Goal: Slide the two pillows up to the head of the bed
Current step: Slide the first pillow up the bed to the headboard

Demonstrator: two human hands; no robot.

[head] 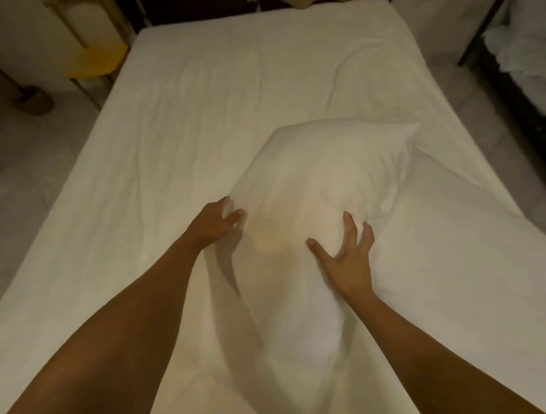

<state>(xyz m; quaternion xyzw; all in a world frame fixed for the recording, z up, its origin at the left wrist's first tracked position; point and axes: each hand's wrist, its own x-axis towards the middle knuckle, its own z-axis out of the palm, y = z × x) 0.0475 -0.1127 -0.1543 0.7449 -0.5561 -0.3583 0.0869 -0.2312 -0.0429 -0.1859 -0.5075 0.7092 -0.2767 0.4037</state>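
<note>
A plump white pillow (322, 177) lies at an angle on the middle of the bed's white sheet (206, 118), with one corner pointing to the far right. My left hand (211, 224) touches the pillow's left edge with its fingers curled and apart. My right hand (348, 257) presses on the pillow's near end, fingers spread and dug into the fabric. A second white padded mass (461, 251) lies to the right of it; I cannot tell whether it is the other pillow. The dark headboard (206, 11) is at the far end.
A cream and yellow piece of furniture (88, 53) stands left of the bed head. At the far right a dark metal frame (478, 35) holds something white and fluffy (523, 50). Grey floor runs along both sides. A beige object (298, 3) shows at the head.
</note>
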